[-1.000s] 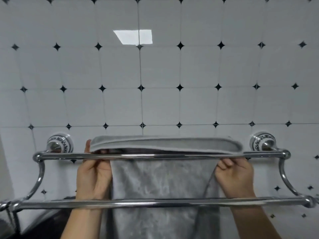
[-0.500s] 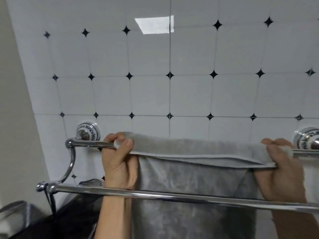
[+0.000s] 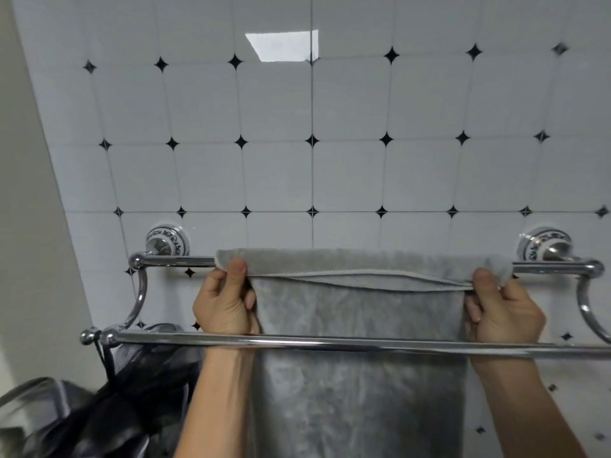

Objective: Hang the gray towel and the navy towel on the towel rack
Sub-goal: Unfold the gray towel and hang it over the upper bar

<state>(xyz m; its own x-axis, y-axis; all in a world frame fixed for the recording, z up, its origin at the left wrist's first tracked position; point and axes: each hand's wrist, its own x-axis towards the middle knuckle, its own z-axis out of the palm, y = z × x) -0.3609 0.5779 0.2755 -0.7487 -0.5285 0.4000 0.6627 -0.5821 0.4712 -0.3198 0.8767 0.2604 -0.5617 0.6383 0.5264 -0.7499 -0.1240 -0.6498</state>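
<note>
The gray towel [image 3: 357,312] is draped over the back bar of the chrome towel rack [image 3: 178,261] and hangs down behind the front bar [image 3: 330,342]. My left hand [image 3: 224,302] pinches the towel's folded top edge at its left end, thumb on the front. My right hand [image 3: 502,309] pinches the same edge at its right end. Both hands reach up between the two bars. The navy towel is not in view.
A white tiled wall with small black diamonds stands behind the rack. A black mesh pouf [image 3: 139,391] hangs from the front bar's left end. A blurred metallic thing [image 3: 29,408] sits at the lower left. A plain wall [image 3: 23,193] borders the left.
The view has shifted so the rack sits more centred. Both hands have gone from holding the towel below the back bar to gripping its folded edge on the bar.
</note>
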